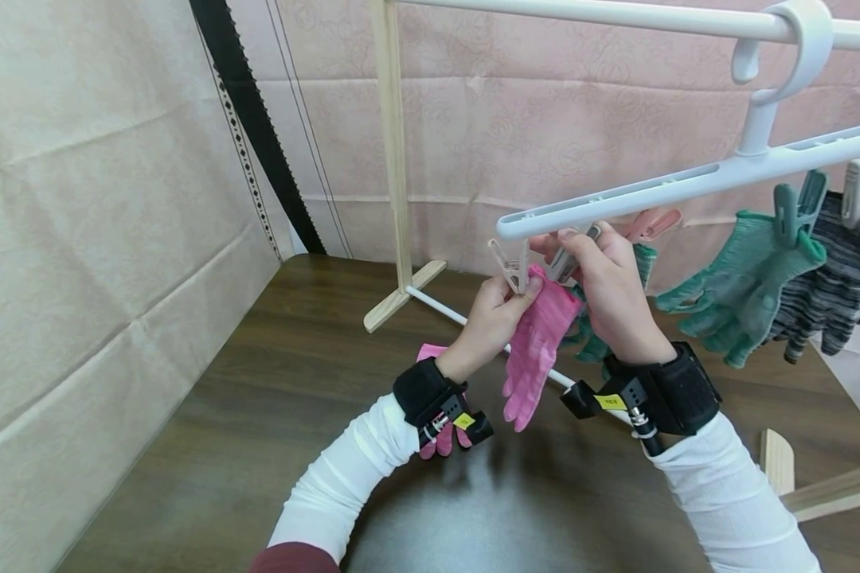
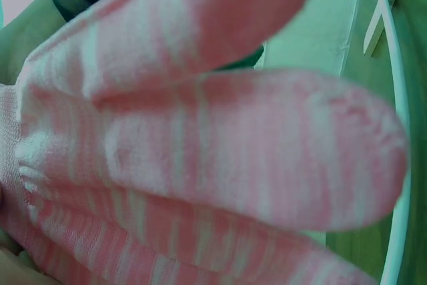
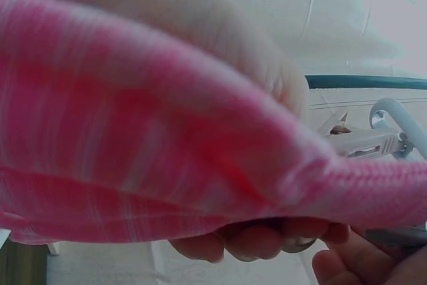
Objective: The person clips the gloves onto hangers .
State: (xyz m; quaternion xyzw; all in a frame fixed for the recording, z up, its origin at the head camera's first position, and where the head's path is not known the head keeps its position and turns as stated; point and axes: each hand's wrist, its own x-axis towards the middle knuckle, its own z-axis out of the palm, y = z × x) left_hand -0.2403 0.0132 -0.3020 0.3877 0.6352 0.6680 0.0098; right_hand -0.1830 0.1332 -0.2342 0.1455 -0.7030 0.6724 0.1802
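A pink striped glove (image 1: 537, 350) hangs fingers down below the left end of a white hanger (image 1: 616, 191). My left hand (image 1: 490, 322) pinches its cuff, close to a white clip (image 1: 512, 267). With its fingers around a grey clip (image 1: 564, 261), my right hand (image 1: 612, 290) works at the cuff's other side. The same pink glove (image 2: 253, 151) fills much of the left wrist view. In the right wrist view the glove (image 3: 133, 131) covers parts of the hands. Another pink glove (image 1: 444, 442) lies on the table, partly hidden by my left wrist.
The hanger hooks over a white rail (image 1: 616, 12) on a wooden stand (image 1: 394, 151). On its right hang a green glove (image 1: 748, 278) under a green clip (image 1: 799, 208) and a dark striped glove (image 1: 824, 270). A pink clip (image 1: 652, 224) is behind my right hand. The brown table (image 1: 258, 430) spreads below.
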